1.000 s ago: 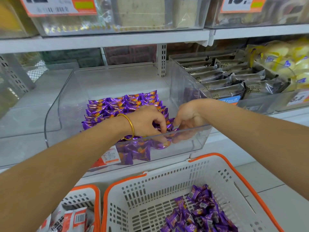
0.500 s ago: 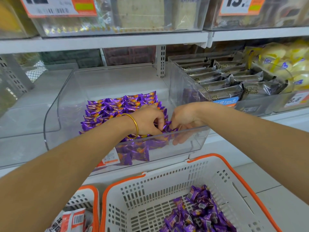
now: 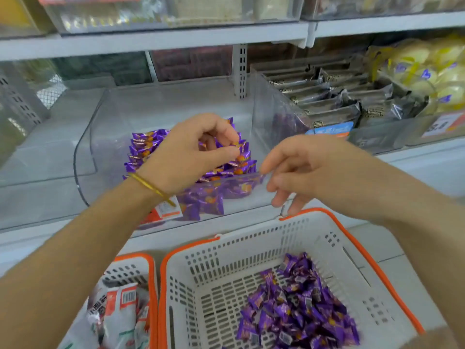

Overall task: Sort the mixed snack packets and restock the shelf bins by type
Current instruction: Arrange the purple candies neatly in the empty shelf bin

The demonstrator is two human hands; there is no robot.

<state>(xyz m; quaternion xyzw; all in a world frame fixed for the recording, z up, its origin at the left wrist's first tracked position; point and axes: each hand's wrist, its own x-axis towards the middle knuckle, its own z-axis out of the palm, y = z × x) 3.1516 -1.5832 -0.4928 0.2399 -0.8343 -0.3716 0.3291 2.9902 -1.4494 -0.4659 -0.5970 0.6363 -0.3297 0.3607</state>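
Our left hand pinches a purple foil packet in the clear plastic bin; our right hand hangs slack-fingered before its front wall.

White metal shelving w/ slotted upright; pale tiled floor.

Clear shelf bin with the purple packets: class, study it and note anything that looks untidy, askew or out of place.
In the clear bin, the rear purple packets stand in neat rows, but the front purple packets lie jumbled against the front wall. Nothing looks spilled or torn.
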